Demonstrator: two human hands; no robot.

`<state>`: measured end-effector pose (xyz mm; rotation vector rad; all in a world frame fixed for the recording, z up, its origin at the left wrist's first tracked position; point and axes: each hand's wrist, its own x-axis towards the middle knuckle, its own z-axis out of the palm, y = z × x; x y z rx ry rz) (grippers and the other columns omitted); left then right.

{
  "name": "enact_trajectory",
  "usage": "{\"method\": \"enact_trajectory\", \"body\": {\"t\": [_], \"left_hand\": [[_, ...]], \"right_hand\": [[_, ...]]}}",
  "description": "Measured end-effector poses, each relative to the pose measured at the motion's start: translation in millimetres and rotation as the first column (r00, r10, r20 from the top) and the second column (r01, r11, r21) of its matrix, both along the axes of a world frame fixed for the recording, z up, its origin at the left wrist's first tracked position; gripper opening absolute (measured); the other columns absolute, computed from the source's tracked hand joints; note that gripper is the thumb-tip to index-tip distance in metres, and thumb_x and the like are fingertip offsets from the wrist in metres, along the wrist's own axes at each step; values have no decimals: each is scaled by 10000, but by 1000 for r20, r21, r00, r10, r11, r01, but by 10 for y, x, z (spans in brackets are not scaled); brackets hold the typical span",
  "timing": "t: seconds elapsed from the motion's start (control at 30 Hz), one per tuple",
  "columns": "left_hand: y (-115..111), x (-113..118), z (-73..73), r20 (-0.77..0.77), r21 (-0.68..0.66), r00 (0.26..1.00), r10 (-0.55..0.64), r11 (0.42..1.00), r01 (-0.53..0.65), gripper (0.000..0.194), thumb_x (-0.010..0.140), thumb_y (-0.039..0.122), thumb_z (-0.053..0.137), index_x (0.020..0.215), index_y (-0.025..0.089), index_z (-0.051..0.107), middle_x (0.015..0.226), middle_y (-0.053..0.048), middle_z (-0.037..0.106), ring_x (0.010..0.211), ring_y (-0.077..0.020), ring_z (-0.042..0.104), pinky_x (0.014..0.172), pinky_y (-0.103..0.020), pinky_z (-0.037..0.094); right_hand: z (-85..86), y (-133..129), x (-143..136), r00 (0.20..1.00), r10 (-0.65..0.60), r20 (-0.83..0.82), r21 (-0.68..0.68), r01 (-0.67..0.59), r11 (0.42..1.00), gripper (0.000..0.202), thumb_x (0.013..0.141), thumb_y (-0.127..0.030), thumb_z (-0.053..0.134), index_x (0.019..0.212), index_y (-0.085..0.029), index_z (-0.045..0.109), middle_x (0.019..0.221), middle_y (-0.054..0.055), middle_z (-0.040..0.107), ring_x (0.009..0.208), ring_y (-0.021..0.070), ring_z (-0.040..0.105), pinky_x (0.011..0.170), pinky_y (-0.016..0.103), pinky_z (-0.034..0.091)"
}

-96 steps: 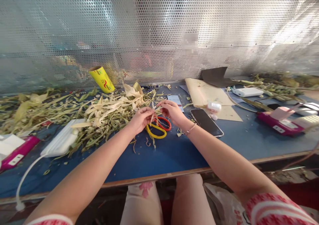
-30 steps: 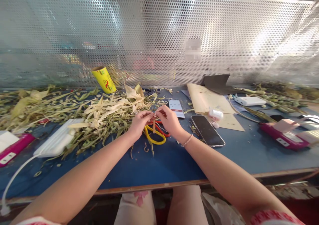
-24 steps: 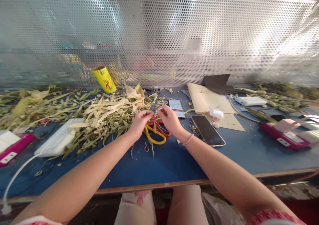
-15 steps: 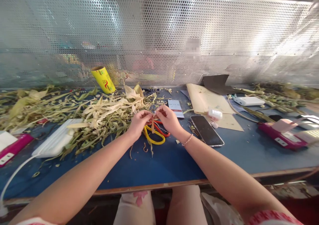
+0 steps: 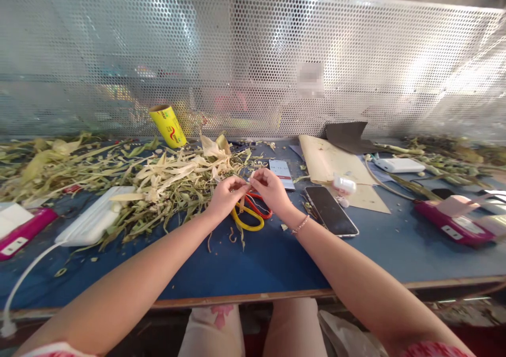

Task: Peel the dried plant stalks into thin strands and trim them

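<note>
My left hand and my right hand meet fingertip to fingertip over the middle of the blue table. Both are closed in a pinch; whatever lies between the fingers is too small and covered to name. Below them lie a yellow handle loop and an orange-red handle loop, like scissor handles, the rest hidden. A heap of dried leaves and stalks lies beside my left hand. Behind my right hand a phone with a lit screen rests on the table.
A dark-screened phone and a small white case lie at right. A yellow tube stands tilted behind the heap. White power bank at left; magenta power strips at both sides. A perforated metal panel closes the back.
Both hands stay together in nearly the same place, the fingertips slightly closer. The whole view has shifted a little.
</note>
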<state>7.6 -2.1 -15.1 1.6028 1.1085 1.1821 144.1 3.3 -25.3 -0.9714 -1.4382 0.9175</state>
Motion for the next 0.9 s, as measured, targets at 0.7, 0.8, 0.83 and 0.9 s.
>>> {"method": "enact_trajectory", "body": {"t": [0.7, 0.8, 0.83, 0.9], "left_hand": [[24, -19, -31, -6, -48, 1000, 20, 999, -21, 177, 678, 340, 589, 647, 166, 583, 566, 15, 557, 578, -127, 531, 599, -257, 425], [46, -24, -55, 79, -106, 997, 26, 994, -18, 181, 660, 349, 607, 662, 167, 601, 600, 5, 583, 622, -135, 556, 627, -262, 445], [50, -25, -58, 96, -119, 995, 30, 993, -19, 186, 655, 354, 611, 664, 168, 604, 612, 3, 591, 633, -137, 559, 626, -262, 448], [53, -28, -57, 116, -135, 992, 44, 990, -28, 196, 649, 364, 618, 664, 169, 607, 632, -2, 603, 652, -141, 565, 615, -258, 450]], "right_hand": [[73, 7, 83, 980, -110, 166, 4, 111, 994, 75, 696, -264, 544, 699, -191, 529, 672, -6, 566, 608, 130, 530, 657, 303, 457], [60, 64, 138, 949, -151, 278, 51, 142, 989, 77, 668, -192, 556, 736, -184, 591, 812, 30, 607, 728, 145, 549, 770, 330, 442], [56, 73, 147, 943, -136, 303, 35, 132, 991, 92, 670, -187, 555, 748, -183, 603, 833, 34, 616, 750, 147, 554, 782, 332, 437], [50, 77, 151, 937, -89, 338, -18, 101, 995, 100, 696, -215, 544, 763, -184, 612, 825, 33, 630, 758, 149, 562, 770, 326, 434]]}}
